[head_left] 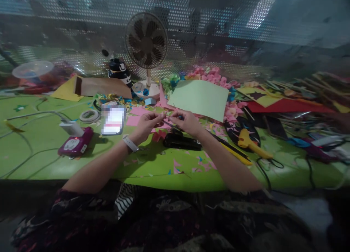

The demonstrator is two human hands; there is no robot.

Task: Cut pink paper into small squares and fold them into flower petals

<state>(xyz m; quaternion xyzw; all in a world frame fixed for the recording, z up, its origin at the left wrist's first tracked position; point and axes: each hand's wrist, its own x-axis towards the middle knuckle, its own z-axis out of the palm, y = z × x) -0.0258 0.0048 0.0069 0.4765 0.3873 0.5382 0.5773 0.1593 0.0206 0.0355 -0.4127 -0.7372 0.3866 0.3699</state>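
My left hand [147, 126] and my right hand [188, 125] meet over the middle of the green table, fingertips almost touching. Thumb and fingers of each are pinched together, at something too small and blurred to name. A thin dark strip runs beside the right fingers; I cannot tell whether they hold it. Just below the hands lies a black stapler [182, 142], with a pink paper piece [158, 136] at its left. Pink paper sheets [133, 120] lie behind my left hand. A pale green sheet [199, 99] rests beyond my right hand, partly over pink paper flowers [210, 76].
Left of my hands are a phone [113, 120], a tape roll [89, 115] and a purple power strip [76, 142] with cords. A fan [147, 40] stands at the back. On the right lie a yellow glue gun [253, 143], a yellow cutter [236, 154] and red paper [290, 106].
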